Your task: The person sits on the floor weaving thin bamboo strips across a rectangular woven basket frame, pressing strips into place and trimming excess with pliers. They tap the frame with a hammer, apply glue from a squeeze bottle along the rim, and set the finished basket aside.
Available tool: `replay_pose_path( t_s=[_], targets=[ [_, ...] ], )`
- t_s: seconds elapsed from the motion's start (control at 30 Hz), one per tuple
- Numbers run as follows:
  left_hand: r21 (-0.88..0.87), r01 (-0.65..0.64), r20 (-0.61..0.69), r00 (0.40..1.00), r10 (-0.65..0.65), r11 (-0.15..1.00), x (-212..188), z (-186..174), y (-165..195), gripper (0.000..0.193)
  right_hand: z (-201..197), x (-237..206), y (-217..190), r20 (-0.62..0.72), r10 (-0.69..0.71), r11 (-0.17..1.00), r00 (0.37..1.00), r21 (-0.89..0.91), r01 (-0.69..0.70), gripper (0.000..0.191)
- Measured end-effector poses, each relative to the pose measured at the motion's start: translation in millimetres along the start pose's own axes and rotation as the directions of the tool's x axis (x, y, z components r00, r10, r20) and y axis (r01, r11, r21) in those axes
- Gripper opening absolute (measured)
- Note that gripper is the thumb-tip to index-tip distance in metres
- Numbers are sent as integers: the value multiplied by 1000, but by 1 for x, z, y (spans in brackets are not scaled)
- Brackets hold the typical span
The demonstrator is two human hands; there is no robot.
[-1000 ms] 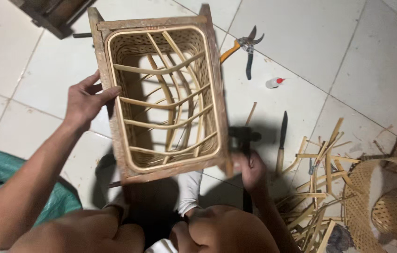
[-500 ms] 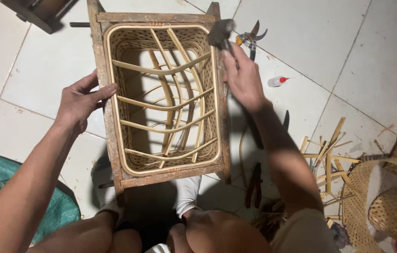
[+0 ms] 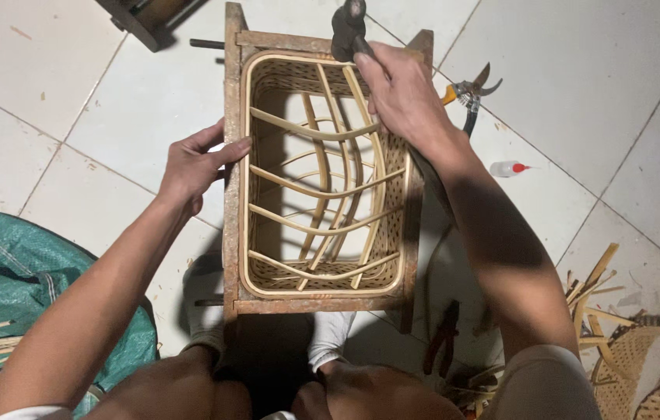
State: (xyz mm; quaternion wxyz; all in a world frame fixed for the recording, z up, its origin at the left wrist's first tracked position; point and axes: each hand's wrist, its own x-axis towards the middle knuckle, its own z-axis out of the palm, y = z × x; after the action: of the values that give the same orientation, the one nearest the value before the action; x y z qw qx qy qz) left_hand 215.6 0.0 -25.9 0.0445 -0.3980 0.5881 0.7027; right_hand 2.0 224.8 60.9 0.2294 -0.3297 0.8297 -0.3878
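1. Head view: I see my left hand stretched out from the lower left, fingers laid flat against the left rail of the wooden frame, thumb spread. It presses on the rail and clasps nothing.
2. My right hand reaches over the frame's far right corner, fist clenched around a dark hammer.
3. The rattan basket sits inside the frame, upright between my knees.
4. The hammer's handle is hidden in my fist. Right of the frame lie pruning shears, partly behind my wrist.
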Motion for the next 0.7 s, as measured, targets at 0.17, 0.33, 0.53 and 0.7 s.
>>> replay_pose_path(
  t_s=[0.17, 0.33, 0.53, 0.7],
  targets=[
    [39, -23, -3, 1000, 23, 999, 4, -4, 2, 61, 12, 14, -12, 19, 87, 996, 996, 6, -88, 31],
    [-120, 101, 88, 992, -91, 988, 6, -23, -10, 56, 34, -10, -48, 53, 202, 979, 978, -16, -201, 35],
    [-316, 284, 260, 944, -205, 906, -47, -54, -71, 57, 101, -50, -83, 361, 136, 989, 923, -96, -108, 51],
    [-189, 151, 59, 988, -142, 970, -111, -64, -114, 42, 124, -101, -75, 430, -49, 996, 901, -50, 78, 50]
  ],
)
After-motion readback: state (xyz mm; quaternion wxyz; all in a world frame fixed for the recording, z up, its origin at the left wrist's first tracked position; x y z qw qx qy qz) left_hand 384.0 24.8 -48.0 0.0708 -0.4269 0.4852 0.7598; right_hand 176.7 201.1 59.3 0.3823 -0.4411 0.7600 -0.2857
